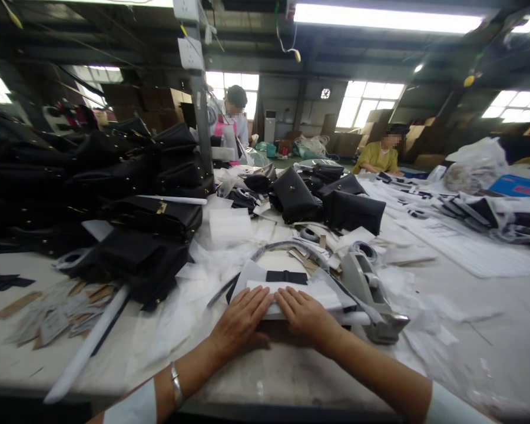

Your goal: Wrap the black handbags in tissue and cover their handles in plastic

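Mostly bare counter (468,330) opens right of the tape dispenser (366,282); just left of it, left hand (241,323) and right hand (307,317) lie flat, fingers open, on a white parcel (318,292).

A flat white-wrapped bag (322,290) lies under the left hand (241,321) and right hand (304,315). Its black strap (286,277) lies just beyond the fingertips.

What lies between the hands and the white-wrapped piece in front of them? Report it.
Nothing visible. The left hand and right hand lie flat on the near edge of the white-wrapped piece. The tape dispenser stands off to its right, not in between.
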{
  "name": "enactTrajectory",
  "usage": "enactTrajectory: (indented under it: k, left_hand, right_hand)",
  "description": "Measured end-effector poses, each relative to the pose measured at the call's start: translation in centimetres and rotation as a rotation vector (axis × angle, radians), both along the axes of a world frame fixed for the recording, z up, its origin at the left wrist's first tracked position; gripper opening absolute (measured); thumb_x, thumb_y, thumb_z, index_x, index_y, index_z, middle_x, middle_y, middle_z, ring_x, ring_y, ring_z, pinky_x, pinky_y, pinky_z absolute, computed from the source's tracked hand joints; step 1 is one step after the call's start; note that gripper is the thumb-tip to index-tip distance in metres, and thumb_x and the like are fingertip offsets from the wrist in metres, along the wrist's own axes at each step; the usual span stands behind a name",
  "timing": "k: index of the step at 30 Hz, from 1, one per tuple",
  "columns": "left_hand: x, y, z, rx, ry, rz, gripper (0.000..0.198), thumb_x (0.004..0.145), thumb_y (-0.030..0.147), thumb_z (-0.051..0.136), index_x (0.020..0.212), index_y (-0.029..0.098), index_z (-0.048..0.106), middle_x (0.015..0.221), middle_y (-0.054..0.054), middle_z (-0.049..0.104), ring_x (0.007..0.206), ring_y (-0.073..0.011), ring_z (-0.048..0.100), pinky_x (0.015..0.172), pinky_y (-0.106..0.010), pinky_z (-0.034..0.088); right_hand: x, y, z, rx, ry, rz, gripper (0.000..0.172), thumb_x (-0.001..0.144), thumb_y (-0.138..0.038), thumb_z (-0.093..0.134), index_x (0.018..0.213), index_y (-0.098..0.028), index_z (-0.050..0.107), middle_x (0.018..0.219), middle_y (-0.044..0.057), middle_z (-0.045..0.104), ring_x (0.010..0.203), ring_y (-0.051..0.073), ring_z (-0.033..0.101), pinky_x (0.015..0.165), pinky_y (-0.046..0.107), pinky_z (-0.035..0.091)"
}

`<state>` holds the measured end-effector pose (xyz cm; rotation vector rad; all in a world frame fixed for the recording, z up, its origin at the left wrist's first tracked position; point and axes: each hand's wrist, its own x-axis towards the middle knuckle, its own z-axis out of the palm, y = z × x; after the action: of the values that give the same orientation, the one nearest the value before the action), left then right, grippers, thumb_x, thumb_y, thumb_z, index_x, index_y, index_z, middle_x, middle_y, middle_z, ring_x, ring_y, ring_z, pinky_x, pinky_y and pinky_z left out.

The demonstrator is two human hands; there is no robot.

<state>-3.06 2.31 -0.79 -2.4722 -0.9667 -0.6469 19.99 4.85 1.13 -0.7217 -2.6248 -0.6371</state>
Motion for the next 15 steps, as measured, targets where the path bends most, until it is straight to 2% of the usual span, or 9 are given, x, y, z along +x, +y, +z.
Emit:
enactTrajectory:
  k: [4, 8, 10, 12, 13, 15]
  left_hand:
    - [0.2, 0.2, -0.8, 0.071, -0.036, 0.009, 0.044, 0.098, 0.012, 0.044, 0.142, 0.01, 0.043, 0.136, -0.015, 0.059, 0.126, -0.023, 0.056, 0.105, -0.038, 0.047]
    - [0.8, -0.1, -2.4, 0.152, -0.089, -0.023, 0.035, 0.097, 0.011, 0.048, 0.131, 0.013, 0.056, 0.128, -0.011, 0.066, 0.118, -0.0218, 0.063, 0.097, -0.034, 0.054]
    - [1.0, -0.2, -2.8, 0.182, -0.118, -0.026, 0.031, 0.096, 0.013, 0.05, 0.126, 0.015, 0.061, 0.125, -0.009, 0.068, 0.114, -0.0224, 0.065, 0.094, -0.035, 0.056]
    - [1.2, -0.3, -3.0, 0.206, -0.14, -0.021, 0.029, 0.096, 0.013, 0.05, 0.122, 0.016, 0.063, 0.122, -0.008, 0.07, 0.111, -0.0225, 0.067, 0.091, -0.035, 0.058]
    - [1.3, -0.2, -3.0, 0.213, -0.146, -0.018, 0.029, 0.096, 0.014, 0.05, 0.121, 0.017, 0.064, 0.121, -0.007, 0.07, 0.109, -0.0221, 0.068, 0.09, -0.034, 0.059]
    - [1.3, -0.2, -3.0, 0.221, -0.157, -0.017, 0.028, 0.096, 0.014, 0.051, 0.12, 0.018, 0.065, 0.119, -0.007, 0.071, 0.108, -0.0213, 0.068, 0.089, -0.033, 0.059]
  right_hand:
    - [0.9, 0.2, 2.2, -0.121, -0.067, 0.036, 0.04, 0.088, -0.019, 0.056, 0.124, -0.005, 0.062, 0.119, 0.02, 0.068, 0.108, 0.031, 0.065, 0.085, 0.041, 0.054]
    - [0.3, 1.8, 6.3, -0.483, -0.074, 0.094, 0.028, 0.09, -0.034, 0.062, 0.113, -0.02, 0.07, 0.106, 0.009, 0.075, 0.092, 0.022, 0.07, 0.081, 0.03, 0.054]
    - [-2.2, 3.9, 8.1, -0.649, 0.046, 0.09, 0.022, 0.095, -0.033, 0.055, 0.109, -0.025, 0.071, 0.1, 0.004, 0.076, 0.089, 0.017, 0.07, 0.081, 0.026, 0.051]
    - [-6.5, 6.6, 8.8, -0.768, 0.22, 0.049, 0.023, 0.095, -0.031, 0.055, 0.109, -0.024, 0.072, 0.104, 0.005, 0.075, 0.095, 0.018, 0.069, 0.085, 0.027, 0.049]
    - [-9.1, 7.9, 8.6, -0.853, 0.304, -0.019, 0.021, 0.094, -0.031, 0.057, 0.106, -0.024, 0.073, 0.103, 0.005, 0.075, 0.096, 0.019, 0.069, 0.088, 0.028, 0.047]
    - [-14.5, 10.3, 7.1, -0.902, 0.342, -0.08, 0.028, 0.09, -0.035, 0.062, 0.111, -0.02, 0.07, 0.105, 0.008, 0.075, 0.092, 0.021, 0.069, 0.086, 0.031, 0.048]
